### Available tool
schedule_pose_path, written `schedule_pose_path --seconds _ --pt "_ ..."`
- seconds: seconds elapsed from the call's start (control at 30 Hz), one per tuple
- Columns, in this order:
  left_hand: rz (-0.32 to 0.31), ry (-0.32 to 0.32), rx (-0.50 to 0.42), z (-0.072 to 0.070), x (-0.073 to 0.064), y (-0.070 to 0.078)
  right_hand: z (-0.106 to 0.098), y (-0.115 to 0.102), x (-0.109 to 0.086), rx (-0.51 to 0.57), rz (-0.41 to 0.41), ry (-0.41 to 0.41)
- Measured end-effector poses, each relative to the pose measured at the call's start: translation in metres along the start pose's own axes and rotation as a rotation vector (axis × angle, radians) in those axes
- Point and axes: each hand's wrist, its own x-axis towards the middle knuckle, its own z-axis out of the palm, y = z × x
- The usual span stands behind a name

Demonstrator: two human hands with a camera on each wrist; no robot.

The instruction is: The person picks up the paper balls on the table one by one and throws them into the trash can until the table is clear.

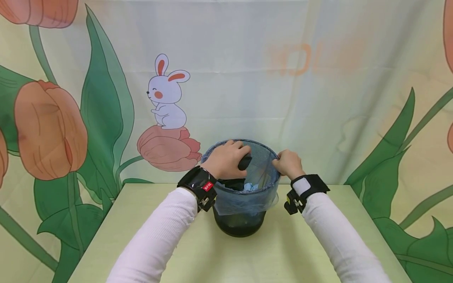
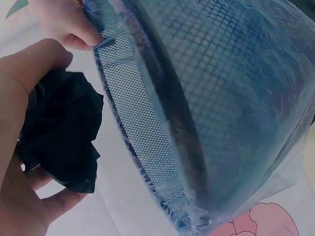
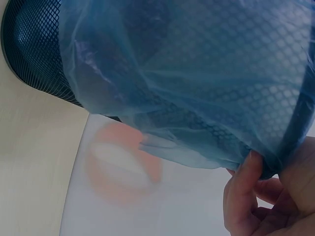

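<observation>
A black mesh wastebasket (image 1: 238, 227) stands upright on the table, lined with a translucent blue bin bag (image 1: 235, 203) folded over its rim. My left hand (image 1: 226, 160) is over the basket's opening and grips a crumpled black wad (image 2: 64, 130), its fingers and thumb curled round it in the left wrist view. My right hand (image 1: 289, 163) pinches the rim and the bag's edge at the right side, with the thumb and fingers on either side in the right wrist view. Inside the basket lie a black piece (image 1: 231, 184) and some light-blue crumpled material (image 1: 250, 186).
The pale green table (image 1: 148, 220) runs back to a hanging cloth backdrop (image 1: 226, 78) printed with tulips and a rabbit. The basket stands near the table's far edge, close to the cloth.
</observation>
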Motion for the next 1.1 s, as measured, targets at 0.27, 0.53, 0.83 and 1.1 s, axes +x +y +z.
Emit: schedule_pose_path --seconds 0.27,0.53,0.83,1.1 --pt "0.016 -0.029 -0.037 -0.001 -0.004 0.002 0.0 -0.001 -0.003 -0.004 -0.008 0.005" --pt "0.019 -0.031 -0.032 0.001 -0.004 0.001 0.001 -0.002 -0.005 -0.007 -0.002 0.005" --pt "0.023 -0.008 -0.075 0.006 -0.01 -0.003 0.001 -0.002 -0.007 -0.012 -0.004 0.013" --pt "0.031 0.004 -0.077 0.005 -0.017 -0.011 0.001 -0.004 -0.009 -0.012 0.004 0.019"
